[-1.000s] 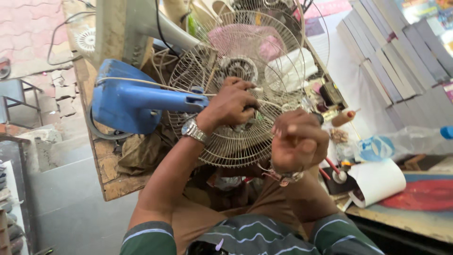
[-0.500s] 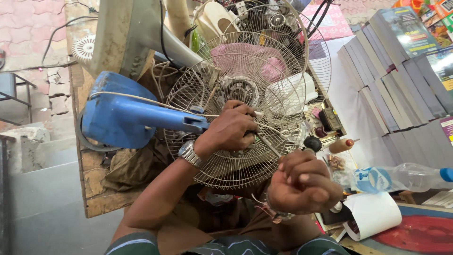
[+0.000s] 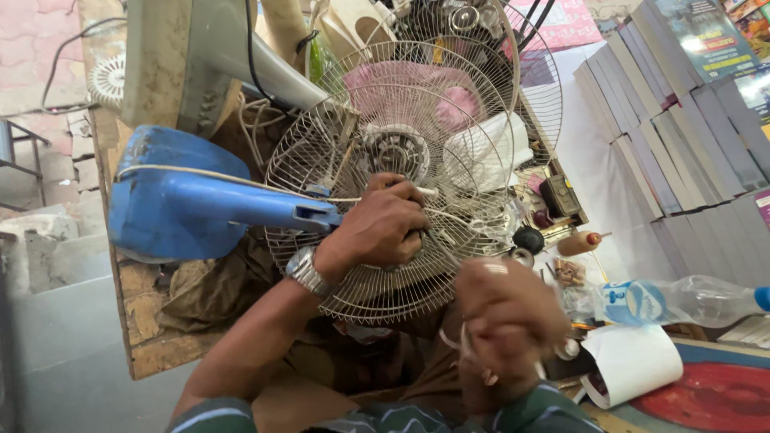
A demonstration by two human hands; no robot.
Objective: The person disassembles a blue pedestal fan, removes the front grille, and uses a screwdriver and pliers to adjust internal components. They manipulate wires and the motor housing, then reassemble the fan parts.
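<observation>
My left hand (image 3: 383,227) is curled tight on the wire fan guard (image 3: 385,180), fingers wrapped through the wires near the hub, gripping the mesh plus something thin and white sticking out toward the right, can't tell what it is. A metal wristwatch (image 3: 305,271) sits on that wrist. My right hand (image 3: 504,321) is lower right, close to the camera, blurred; fingers closed into a fist, with thin pale strands or wire ends poking out below it, can't tell exactly what it's pinching. The guard is round, silver, tilted toward me, resting over my lap and the edge of the wooden bench (image 3: 140,321). The grey hub (image 3: 395,151) shows through the mesh just above my left hand. A second wire guard (image 3: 529,88) stands behind it. Pink cloth (image 3: 417,92) and a white blade-like piece (image 3: 489,152) are visible through the wires. A blue plastic fan base (image 3: 188,200) lies just left of the guard, a thin cord running across its top. A grey stand (image 3: 192,60) rises at upper left. To the right: a black knob (image 3: 528,238), a clear plastic bottle with blue label (image 3: 666,301) lying on its side, a curled white paper (image 3: 634,361), a red round mat (image 3: 710,397), stacked books (image 3: 682,104) at upper right.
</observation>
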